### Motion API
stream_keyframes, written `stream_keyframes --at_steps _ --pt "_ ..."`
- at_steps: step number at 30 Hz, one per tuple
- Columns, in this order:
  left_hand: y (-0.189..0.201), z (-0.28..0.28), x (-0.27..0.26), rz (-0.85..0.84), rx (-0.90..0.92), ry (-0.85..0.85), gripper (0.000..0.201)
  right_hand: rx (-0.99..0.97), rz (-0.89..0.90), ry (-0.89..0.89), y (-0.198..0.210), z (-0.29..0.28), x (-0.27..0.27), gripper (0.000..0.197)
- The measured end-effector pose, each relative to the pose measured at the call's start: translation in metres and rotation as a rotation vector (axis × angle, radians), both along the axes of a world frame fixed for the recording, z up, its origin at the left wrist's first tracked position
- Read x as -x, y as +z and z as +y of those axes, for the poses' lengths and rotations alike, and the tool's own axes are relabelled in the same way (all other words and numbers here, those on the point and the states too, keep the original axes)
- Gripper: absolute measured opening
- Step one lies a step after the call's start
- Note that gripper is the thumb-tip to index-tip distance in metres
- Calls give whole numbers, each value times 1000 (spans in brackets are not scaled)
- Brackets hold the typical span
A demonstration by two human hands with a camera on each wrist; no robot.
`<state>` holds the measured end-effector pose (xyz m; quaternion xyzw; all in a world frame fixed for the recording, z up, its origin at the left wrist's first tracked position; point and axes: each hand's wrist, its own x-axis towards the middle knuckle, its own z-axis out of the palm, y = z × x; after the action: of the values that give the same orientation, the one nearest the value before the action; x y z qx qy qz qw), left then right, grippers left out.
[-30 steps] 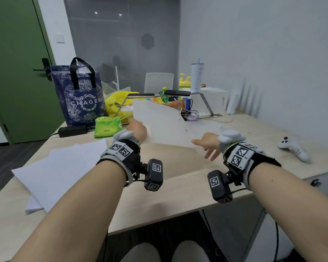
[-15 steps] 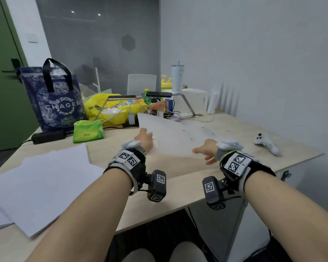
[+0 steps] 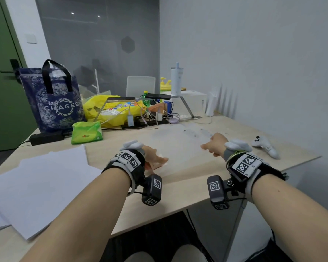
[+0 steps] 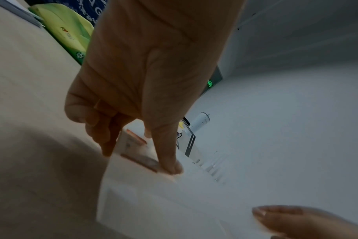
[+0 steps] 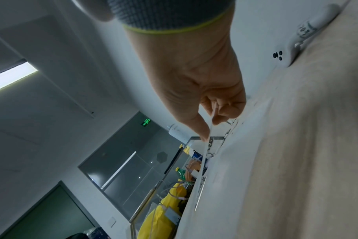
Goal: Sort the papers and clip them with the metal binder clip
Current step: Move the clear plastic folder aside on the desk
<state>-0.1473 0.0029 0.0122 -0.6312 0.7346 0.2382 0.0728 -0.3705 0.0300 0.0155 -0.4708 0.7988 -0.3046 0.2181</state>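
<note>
A white sheet of paper (image 3: 180, 142) lies low and nearly flat over the wooden table (image 3: 169, 193), blurred by motion. My left hand (image 3: 155, 160) pinches its near left edge between thumb and fingers (image 4: 170, 163); the sheet (image 4: 174, 202) fills the lower part of the left wrist view. My right hand (image 3: 211, 146) pinches the right edge, and the right wrist view shows that edge (image 5: 206, 150) as a thin line between thumb and forefinger (image 5: 202, 129). A loose stack of white papers (image 3: 38, 186) lies at the table's left. No binder clip is visible.
Along the back stand a blue tote bag (image 3: 53, 99), a green tissue pack (image 3: 86, 132), a yellow plastic bag (image 3: 110, 110) and a tangle of chargers and cables (image 3: 150, 118). A white game controller (image 3: 265, 146) lies at the right, near the wall.
The sheet, held up and tilted a second ago, has come down almost flat onto the table, still held by both hands. The left hand moved down and nearer.
</note>
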Motion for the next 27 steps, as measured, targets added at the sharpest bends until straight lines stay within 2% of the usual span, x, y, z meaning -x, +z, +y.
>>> stream_keyframes --at_steps 3,5,8,14,16,19,21,24,27 --pt "1 9 4 -34 29 -30 78 90 -1 -28 7 -2 -3 43" --pt "1 13 5 -9 34 -34 74 178 -31 -53 12 -4 -6 45" --pt "2 11 0 162 -10 22 70 282 -60 -66 21 -6 -9 39" --pt "16 7 -21 174 -86 23 68 466 -51 -11 46 -7 -34 21" --pt "21 7 -32 63 -29 -14 66 520 -4 11 55 -7 -46 17" --pt "14 -2 -58 -248 147 -95 68 544 109 37 62 -6 -61 27" --pt "2 -11 -79 -375 159 -88 74 551 149 59 64 -5 -72 29" --pt "-14 -18 -112 -472 102 2 83 579 155 111 68 -3 -90 28" --pt "-22 -18 -133 -454 37 54 85 665 127 189 76 0 -108 23"
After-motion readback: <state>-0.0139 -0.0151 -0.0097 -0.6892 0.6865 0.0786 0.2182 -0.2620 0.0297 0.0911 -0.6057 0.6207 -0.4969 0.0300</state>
